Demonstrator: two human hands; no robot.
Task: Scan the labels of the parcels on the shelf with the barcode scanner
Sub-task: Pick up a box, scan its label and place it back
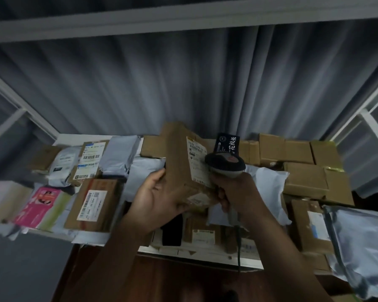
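We are standing at a white shelf (66, 137) crowded with parcels, and a grey pleated curtain (183, 83) is hanging behind it, filling most of the view. White frame bars are running along the top and slanting in at both sides.

Our left hand (162, 199) is gripping a tall brown cardboard box (179, 162) from below, thumb up its left face and fingers curled under its lower edge, holding it upright above the middle of the shelf. A white label (198, 162) is facing right on the box. Our right hand (238, 192) is wrapping its fingers around the handle of the barcode scanner (225, 163), whose dark head is sitting just beside the label, nearly touching it. The scanner's cable (239, 243) is hanging down past the shelf's front edge.

On the left of the shelf we are seeing a flat brown box with a barcode label (92, 205), a pink packet (42, 205), a white pouch (62, 164) and grey plastic mailers (118, 155). On the right, plain brown cartons (297, 153) are lying packed together, with a white mailer (268, 177) near our right wrist and a silvery grey bag (358, 243) drooping over the front right corner. A small dark box with white characters (227, 142) is standing just behind the scanner. Below the shelf, a reddish-brown floor (183, 280) is showing. The light is dim and the edges are blurring.
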